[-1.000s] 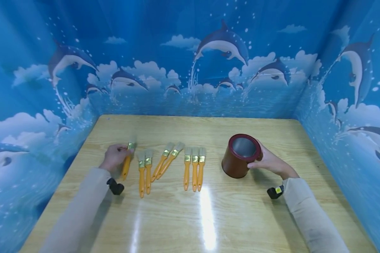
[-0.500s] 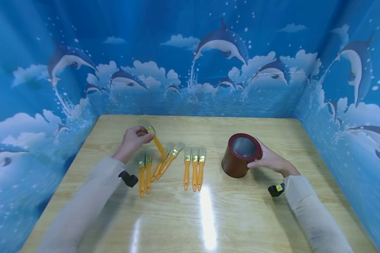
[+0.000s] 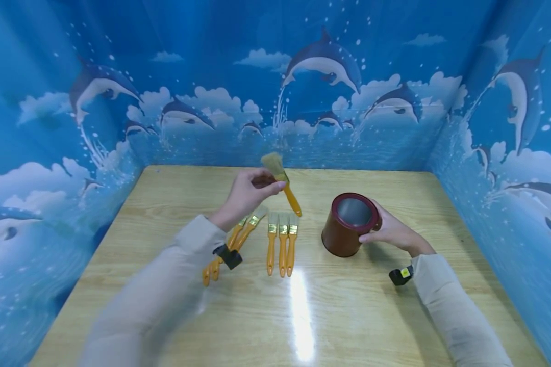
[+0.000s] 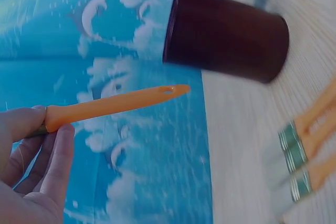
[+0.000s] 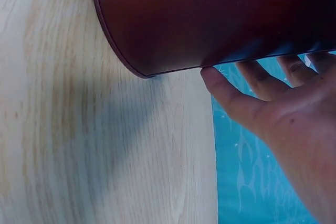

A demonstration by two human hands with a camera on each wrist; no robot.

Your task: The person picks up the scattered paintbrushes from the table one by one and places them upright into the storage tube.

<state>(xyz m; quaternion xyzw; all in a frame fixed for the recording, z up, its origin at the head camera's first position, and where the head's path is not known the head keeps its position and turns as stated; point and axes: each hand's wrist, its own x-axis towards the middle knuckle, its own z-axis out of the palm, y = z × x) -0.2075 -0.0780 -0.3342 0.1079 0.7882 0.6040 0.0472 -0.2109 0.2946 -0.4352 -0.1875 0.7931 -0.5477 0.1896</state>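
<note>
My left hand (image 3: 245, 196) pinches a paintbrush (image 3: 293, 200) near its metal band, above the table. Its pale bristles point up and its orange handle slants down to the right; in the left wrist view the handle (image 4: 115, 106) points toward the brown container. That container (image 3: 342, 237), round with a dark red rim and a grey inside, stands on the table at the right. My right hand (image 3: 395, 234) grips its right side, with the thumb in front. In the right wrist view several fingers (image 5: 231, 95) lie along the container's wall (image 5: 210, 14).
Three paintbrushes (image 3: 282, 250) lie side by side mid-table, left of the container. Two slanted paintbrushes (image 3: 245, 232) and two more paintbrush handles (image 3: 206, 275) lie further left, partly covered by my left arm. A blue dolphin-print curtain (image 3: 275, 102) borders the wooden table (image 3: 349, 306).
My left hand has lifted the paintbrush from the table's left side and carried it right and up, over the other brushes. The right hand and the container have stayed in place.
</note>
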